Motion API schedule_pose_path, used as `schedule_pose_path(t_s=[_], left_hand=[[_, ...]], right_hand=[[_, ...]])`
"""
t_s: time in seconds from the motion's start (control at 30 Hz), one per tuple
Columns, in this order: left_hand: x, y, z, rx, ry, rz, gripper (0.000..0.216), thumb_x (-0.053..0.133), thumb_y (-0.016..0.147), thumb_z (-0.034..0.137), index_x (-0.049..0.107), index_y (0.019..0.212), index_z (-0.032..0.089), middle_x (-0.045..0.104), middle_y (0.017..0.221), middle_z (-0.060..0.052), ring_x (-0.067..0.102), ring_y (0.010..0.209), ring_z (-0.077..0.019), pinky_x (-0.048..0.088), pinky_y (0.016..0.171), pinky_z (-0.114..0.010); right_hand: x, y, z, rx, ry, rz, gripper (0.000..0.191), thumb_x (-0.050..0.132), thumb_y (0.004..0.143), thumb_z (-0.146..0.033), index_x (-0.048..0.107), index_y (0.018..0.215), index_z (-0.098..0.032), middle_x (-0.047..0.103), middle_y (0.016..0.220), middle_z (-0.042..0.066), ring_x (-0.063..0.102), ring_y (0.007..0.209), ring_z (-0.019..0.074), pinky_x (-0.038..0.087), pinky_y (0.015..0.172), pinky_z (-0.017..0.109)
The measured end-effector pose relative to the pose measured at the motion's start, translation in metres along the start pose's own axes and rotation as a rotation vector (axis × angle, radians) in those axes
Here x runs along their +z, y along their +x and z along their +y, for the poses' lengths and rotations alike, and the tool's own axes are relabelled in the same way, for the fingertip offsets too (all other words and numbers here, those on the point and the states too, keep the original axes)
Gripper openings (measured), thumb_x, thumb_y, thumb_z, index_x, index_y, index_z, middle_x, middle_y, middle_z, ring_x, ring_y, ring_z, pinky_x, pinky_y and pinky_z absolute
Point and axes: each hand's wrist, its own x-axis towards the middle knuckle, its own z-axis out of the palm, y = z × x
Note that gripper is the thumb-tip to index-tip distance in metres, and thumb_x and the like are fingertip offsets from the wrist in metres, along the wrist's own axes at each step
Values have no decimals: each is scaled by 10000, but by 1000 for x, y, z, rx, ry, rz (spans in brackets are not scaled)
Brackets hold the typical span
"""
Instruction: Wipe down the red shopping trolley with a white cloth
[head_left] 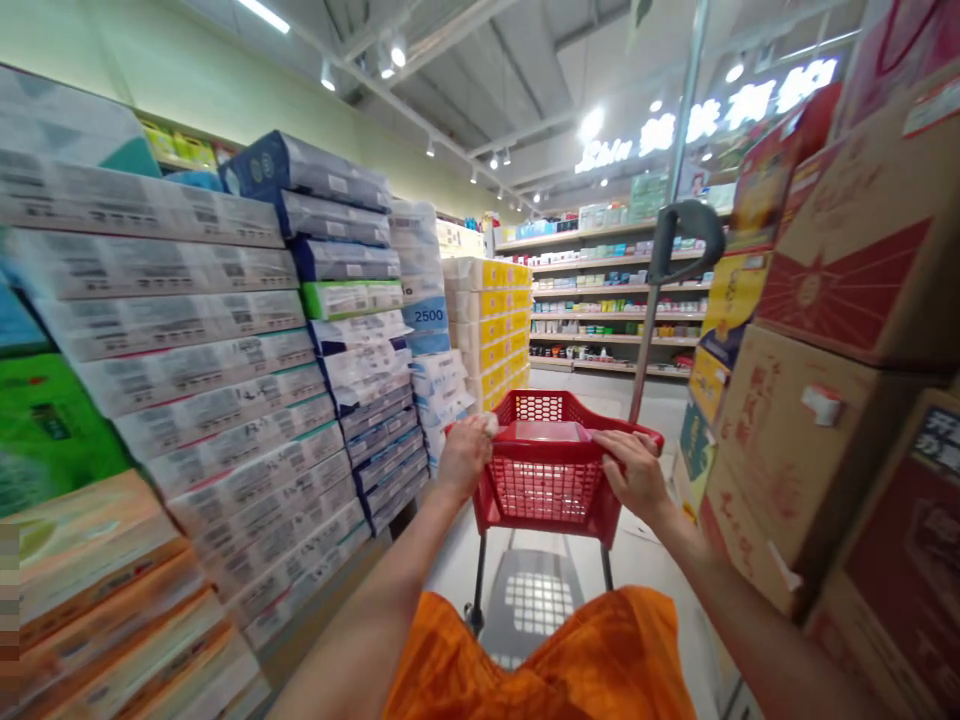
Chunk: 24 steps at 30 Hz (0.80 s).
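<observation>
In front of me is a red plastic shopping cart [551,490] with a mesh basket. My left hand [465,457] is closed around the left end of its handle bar, and a small whitish thing [490,424], too small to name, shows by the fingers. At the bar's right end, my right hand [634,466] grips with the fingers over the top and the thumb below. Between the hands, a pale reddish panel [544,431] lies along the bar. What the basket holds is hidden from this angle.
Tall stacks of white tissue packs [217,330] and blue-grey packs [341,215] line the left side. Cardboard cartons [795,430] are piled close on the right. A metal pole [646,365] with a grey loop grip [686,240] rises by the cart. Stocked shelves [615,290] stand ahead.
</observation>
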Motion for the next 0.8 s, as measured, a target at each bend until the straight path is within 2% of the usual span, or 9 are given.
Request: schedule_pose_path(t_s=[0.07,0.13,0.27,0.33,0.47,0.53,0.7,0.77,0.8], left_hand=[[-1,5,-15,-137,19,76,300,367,822,231,534,1062,162,579,1108,-99,489,1087,-199,382,955,-415],[5,9,-13,-167,16,85,300,368,824,240,537,1056,156,583,1098,-101,497,1075,-201,390,947,-415],[20,10,17,35,-50,-25,325,407,807,248,510,1105,170,560,1153,-83,470,1110,-190,363,979,-411],[19,10,20,84,-68,-83,338,418,800,253,500,1119,177,548,1174,-76,463,1119,-186,363,981,-400],[7,17,5,-100,-6,-64,329,367,810,228,515,1088,134,573,1121,-112,496,1076,-204,383,952,-417],[10,23,13,-140,-1,-55,325,357,813,217,518,1082,130,581,1106,-110,506,1064,-199,388,948,-408],[34,29,70,122,-71,-159,323,408,822,260,510,1115,169,540,1195,-74,445,1143,-171,340,1002,-365],[34,29,70,197,-75,-187,325,412,823,277,513,1113,169,528,1210,-84,439,1150,-179,338,1003,-374],[31,28,62,174,-67,-178,324,412,822,276,516,1108,164,533,1202,-90,448,1141,-181,346,997,-371]], right_hand=[[-1,0,1,21,4,1,314,391,749,-170,612,969,-199,640,1012,39,558,957,192,300,892,391],[-1,2,1,52,5,25,305,387,750,-174,626,938,-193,650,984,44,566,938,193,306,881,387],[-3,4,4,126,21,67,292,379,753,-185,651,859,-197,668,922,37,583,888,187,317,861,379],[-6,4,7,155,36,70,293,375,756,-185,657,834,-203,674,901,27,587,877,180,321,857,374],[-10,5,8,179,71,57,298,372,758,-183,658,838,-205,676,903,17,584,886,170,321,863,363],[-8,6,5,198,77,58,305,366,759,-186,660,837,-205,675,906,19,583,886,170,316,868,364],[-2,10,-7,210,102,28,313,360,751,-185,653,858,-209,668,928,24,571,901,178,302,870,369],[-1,11,-10,215,116,28,323,359,746,-180,641,902,-200,663,940,32,567,903,181,303,867,369],[-1,11,-10,219,122,32,330,360,742,-177,632,929,-193,660,947,36,566,902,182,305,865,368]])
